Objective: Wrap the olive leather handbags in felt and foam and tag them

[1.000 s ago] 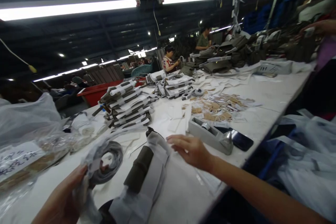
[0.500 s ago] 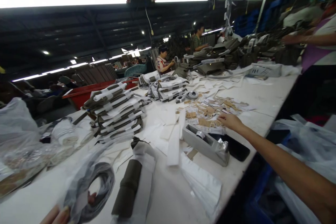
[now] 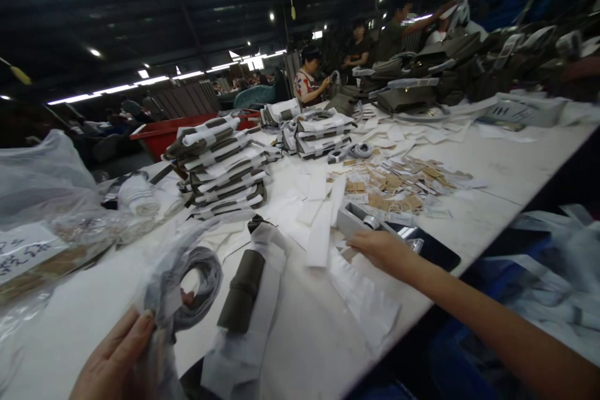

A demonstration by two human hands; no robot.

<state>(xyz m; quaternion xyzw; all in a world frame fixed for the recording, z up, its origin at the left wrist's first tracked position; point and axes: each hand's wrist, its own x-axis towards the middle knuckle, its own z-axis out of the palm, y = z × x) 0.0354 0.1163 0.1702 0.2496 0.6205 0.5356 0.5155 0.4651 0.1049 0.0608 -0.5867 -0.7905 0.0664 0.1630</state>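
My left hand (image 3: 117, 350), at the lower left, is closed on a coiled grey strap (image 3: 206, 287) in thin clear wrapping. One fingertip shows through the coil's opening. My right hand (image 3: 382, 253) is beside the grey tape dispenser (image 3: 351, 220), in front of its near side. Its fingers are pressed together; what they hold, if anything, is hidden. Under it lie white plastic sleeves (image 3: 360, 297). Between my hands lies a dark olive rolled piece (image 3: 241, 290) on white tissue. Brown and white paper tags (image 3: 398, 190) are scattered past the dispenser.
Stacks of olive pieces with white wrapping (image 3: 220, 169) stand left of centre. A dark phone-like slab (image 3: 435, 250) lies behind the dispenser. White paper strips (image 3: 321, 234) lie mid-table. A red bin (image 3: 169, 131) and a seated person (image 3: 307, 81) are beyond. Plastic bags (image 3: 553, 287) are at the right.
My right hand has moved from the paper tags back and left to the near side of the tape dispenser. My left hand still holds the coiled strap, now further into view. The view has shifted.
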